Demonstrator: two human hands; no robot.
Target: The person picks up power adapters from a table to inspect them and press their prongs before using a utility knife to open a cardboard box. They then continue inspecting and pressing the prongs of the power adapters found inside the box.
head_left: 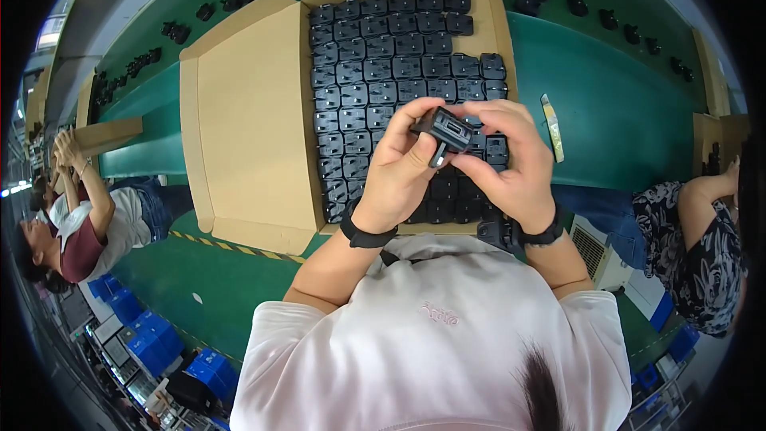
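Observation:
Between my two hands is a black plug charger (453,131), held tilted above an open cardboard box, with a port slot on the face that shows and a metal prong pointing down. My left hand (399,172) pinches its left side between thumb and fingers. On the other side, the fingertips and thumb of my right hand (515,148) close on it. Rows of similar black chargers (379,48) with prongs fill most of the cardboard box (491,20) beneath. Some of those chargers are hidden behind my hands.
The box's wide lid flap (251,116) lies folded out to the left. A yellow-handled cutter (552,128) rests on the green table (614,104). More black chargers (578,5) line the far belt. One person (104,224) works at the left, another (686,247) sits at the right.

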